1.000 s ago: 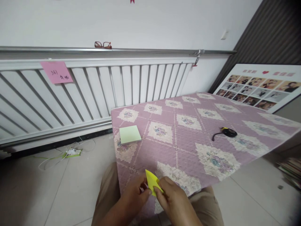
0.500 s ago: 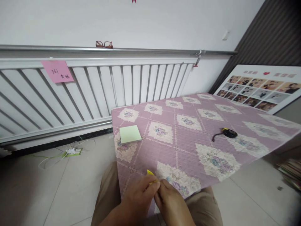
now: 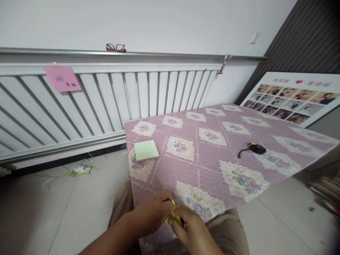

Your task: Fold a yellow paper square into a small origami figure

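Note:
A small piece of yellow paper [image 3: 175, 219] is between my two hands, above the near edge of the table with its purple floral cloth [image 3: 186, 170]. My left hand [image 3: 156, 210] pinches its upper left side, fingers bent. My right hand [image 3: 190, 226] grips it from the right with thumb and fingers. The fingers hide part of the yellow paper, so its full shape cannot be made out. Beyond my left hand, a pale green pad of sticky notes [image 3: 146, 150] lies near the left edge of the cloth.
A black and yellow tape measure [image 3: 257, 148] with a strap lies on the right of the table. A white radiator [image 3: 148, 92] bears a pink note [image 3: 62, 78]; glasses [image 3: 116, 47] rest on the pipe. A photo board [image 3: 292, 97] leans at the right. A power strip [image 3: 81, 170] lies on the floor.
My hands have turned and shifted; more of the yellow paper shows between them, lower than before. My left forearm reaches in flatter from the left. The view has moved slightly.

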Available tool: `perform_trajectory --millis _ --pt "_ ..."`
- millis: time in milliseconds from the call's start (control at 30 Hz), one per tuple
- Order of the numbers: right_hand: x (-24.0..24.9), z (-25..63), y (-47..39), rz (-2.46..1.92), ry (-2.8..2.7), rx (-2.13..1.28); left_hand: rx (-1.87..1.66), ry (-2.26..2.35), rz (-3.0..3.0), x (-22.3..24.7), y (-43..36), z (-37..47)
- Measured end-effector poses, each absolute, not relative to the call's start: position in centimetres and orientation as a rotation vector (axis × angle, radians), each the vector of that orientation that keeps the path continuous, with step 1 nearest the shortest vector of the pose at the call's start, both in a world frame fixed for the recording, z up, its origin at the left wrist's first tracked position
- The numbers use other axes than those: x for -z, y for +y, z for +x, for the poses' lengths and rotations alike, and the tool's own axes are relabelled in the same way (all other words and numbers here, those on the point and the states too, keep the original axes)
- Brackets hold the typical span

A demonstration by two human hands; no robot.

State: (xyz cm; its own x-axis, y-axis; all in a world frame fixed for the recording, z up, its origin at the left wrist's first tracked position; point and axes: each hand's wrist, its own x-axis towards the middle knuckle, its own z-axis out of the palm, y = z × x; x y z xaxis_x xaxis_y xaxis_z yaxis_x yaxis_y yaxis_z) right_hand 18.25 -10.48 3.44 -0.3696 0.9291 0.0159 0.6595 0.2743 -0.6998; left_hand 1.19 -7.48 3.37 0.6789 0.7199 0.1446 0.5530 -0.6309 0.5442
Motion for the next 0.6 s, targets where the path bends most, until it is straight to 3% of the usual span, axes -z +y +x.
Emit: perform_trajectory --millis 333,600 --pt "-6.5 20.7 -10.2 -1.252 -1.903 -1.718 -0.446 0.702 2.348 -5.7 -7.3 -0.5" --pt "-7.3 20.6 -9.7 -1.066 -2.214 -1.458 -0.444 0.577 2.21 -6.5 -7.4 -1.1"
